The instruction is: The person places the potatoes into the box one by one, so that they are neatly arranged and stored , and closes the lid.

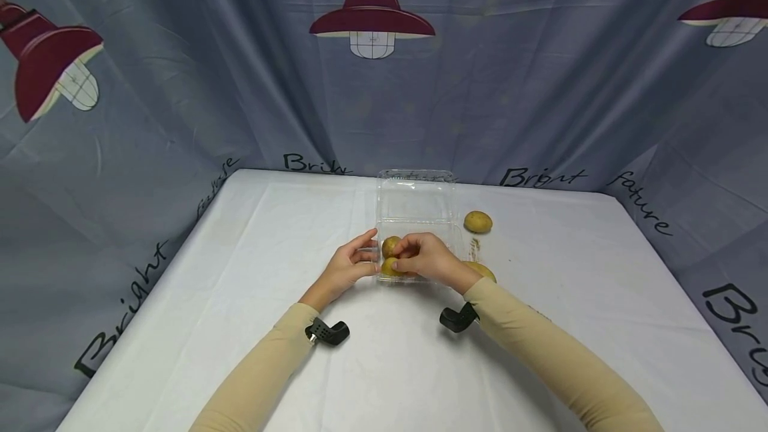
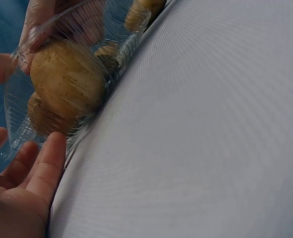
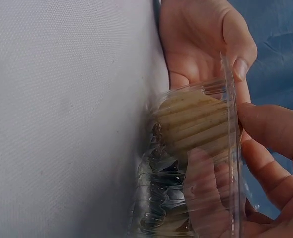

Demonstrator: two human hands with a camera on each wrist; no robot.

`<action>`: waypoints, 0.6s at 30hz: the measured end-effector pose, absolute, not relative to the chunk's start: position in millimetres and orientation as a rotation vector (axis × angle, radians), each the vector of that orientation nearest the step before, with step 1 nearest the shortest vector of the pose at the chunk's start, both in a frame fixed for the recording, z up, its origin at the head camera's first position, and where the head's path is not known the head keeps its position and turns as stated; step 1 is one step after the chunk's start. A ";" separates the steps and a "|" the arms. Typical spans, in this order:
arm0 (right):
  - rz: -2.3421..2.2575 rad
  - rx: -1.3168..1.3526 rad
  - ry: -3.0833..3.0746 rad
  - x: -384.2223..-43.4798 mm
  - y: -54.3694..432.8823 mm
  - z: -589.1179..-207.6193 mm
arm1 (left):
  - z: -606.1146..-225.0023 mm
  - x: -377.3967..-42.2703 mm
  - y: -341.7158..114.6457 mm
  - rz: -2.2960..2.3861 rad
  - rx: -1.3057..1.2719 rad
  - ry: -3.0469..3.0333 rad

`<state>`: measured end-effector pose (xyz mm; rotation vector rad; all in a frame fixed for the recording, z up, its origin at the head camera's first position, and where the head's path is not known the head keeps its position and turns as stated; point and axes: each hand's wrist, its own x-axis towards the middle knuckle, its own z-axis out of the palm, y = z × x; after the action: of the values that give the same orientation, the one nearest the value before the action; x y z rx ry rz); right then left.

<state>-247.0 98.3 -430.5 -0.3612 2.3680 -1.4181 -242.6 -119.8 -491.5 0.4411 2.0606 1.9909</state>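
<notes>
A clear plastic clamshell box (image 1: 416, 201) lies with its lid folded back, away from me. In its left part sit a front potato (image 1: 389, 267) and, just behind it, another potato (image 1: 389, 246). My right hand (image 1: 429, 260) reaches into the box from the right, its thumb and fingers pinching the front potato, which shows large through the ribbed wall in the left wrist view (image 2: 67, 79). At the box's left side, my left hand (image 1: 347, 267) keeps its fingers extended, and the fingertips (image 2: 56, 141) touch the wall from outside.
Right of the box, one potato (image 1: 478, 221) lies on the white tablecloth (image 1: 558, 239). Another potato (image 1: 482, 271) is partly hidden by my right wrist. Brown crumbs (image 1: 475, 249) lie between them. A grey-blue curtain (image 1: 480, 99) hangs behind the table.
</notes>
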 end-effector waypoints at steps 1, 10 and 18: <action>-1.421 -0.361 2.366 -247.2 98.3 -430.6 | -491.6 -242.6 -119.8 1.991 0.441 2.061; -1.429 -0.340 2.360 -249.4 104.3 -423.2 | -490.0 -241.3 -119.3 1.988 0.438 2.063; -1.419 -0.261 2.408 -253.6 116.9 -408.7 | -490.3 -241.1 -119.9 1.981 0.442 2.079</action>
<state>-253.6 116.9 -408.7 -0.2606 2.4080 -1.4194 -241.1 -119.9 -490.3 0.4417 2.0788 1.9809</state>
